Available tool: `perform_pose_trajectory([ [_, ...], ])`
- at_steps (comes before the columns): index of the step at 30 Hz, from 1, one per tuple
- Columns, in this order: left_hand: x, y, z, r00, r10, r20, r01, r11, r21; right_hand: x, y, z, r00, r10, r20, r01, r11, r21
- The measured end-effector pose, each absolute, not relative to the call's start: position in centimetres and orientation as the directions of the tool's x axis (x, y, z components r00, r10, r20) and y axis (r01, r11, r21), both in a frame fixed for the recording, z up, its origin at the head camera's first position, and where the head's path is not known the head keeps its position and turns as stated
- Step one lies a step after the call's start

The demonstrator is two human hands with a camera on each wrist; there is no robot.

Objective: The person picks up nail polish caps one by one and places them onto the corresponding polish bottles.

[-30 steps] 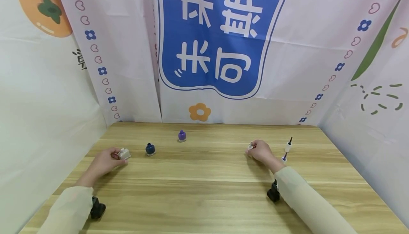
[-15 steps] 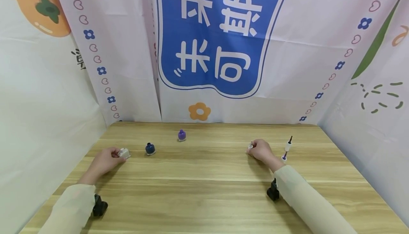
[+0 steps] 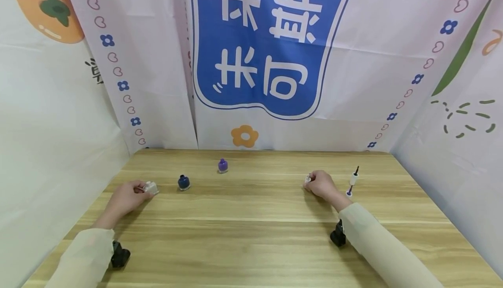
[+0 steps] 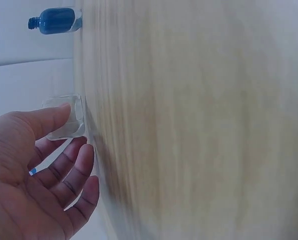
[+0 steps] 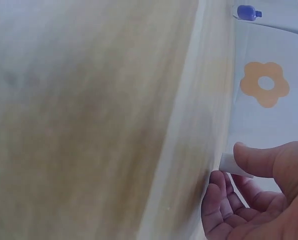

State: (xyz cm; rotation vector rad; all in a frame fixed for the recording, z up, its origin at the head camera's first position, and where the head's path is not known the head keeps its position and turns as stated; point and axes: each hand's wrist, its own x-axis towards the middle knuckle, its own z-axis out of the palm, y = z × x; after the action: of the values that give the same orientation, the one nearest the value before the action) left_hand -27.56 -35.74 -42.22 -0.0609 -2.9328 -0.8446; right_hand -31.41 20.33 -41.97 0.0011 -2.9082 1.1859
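At the table's left my left hand (image 3: 126,200) grips a clear, whitish nail polish bottle (image 3: 151,187). In the left wrist view the thumb lies across this bottle (image 4: 69,117) close to the tabletop, the other fingers curving below. My right hand (image 3: 323,186), right of the middle, pinches a white nail polish cap (image 3: 308,180) between thumb and fingers. The right wrist view shows this cap (image 5: 233,165) standing at the table surface. An open navy nail polish bottle (image 3: 184,183) stands right of the left hand, and an open purple nail polish bottle (image 3: 222,166) farther back.
Two white brush caps stand right of my right hand, brushes up: one with a dark brush (image 3: 354,178), the other with a purple brush (image 3: 349,193) near the wrist. A printed cloth (image 3: 353,104) hangs along the back edge of the wooden table (image 3: 243,244).
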Motion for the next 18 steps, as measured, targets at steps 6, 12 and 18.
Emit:
perform_pose_trajectory([
  [6, -27.2, -35.9, -41.6, -0.997, 0.016, 0.081, 0.059, 0.83, 0.555, -31.4, 20.4, -41.4, -1.0, -0.012, -0.009, -0.002, 0.711, -0.704],
  [12, -27.0, -35.7, -40.9, -0.995, -0.009, 0.098, 0.051, 0.805, 0.591, -31.1, 20.3, -40.4, -0.999, -0.031, -0.009, -0.016, 0.713, -0.701],
  [18, -26.8, -34.8, -39.9, -0.989, -0.039, 0.139, 0.06, 0.763, 0.644, -30.5, 20.2, -39.2, -0.997, -0.076, -0.004, -0.045, 0.638, -0.769],
])
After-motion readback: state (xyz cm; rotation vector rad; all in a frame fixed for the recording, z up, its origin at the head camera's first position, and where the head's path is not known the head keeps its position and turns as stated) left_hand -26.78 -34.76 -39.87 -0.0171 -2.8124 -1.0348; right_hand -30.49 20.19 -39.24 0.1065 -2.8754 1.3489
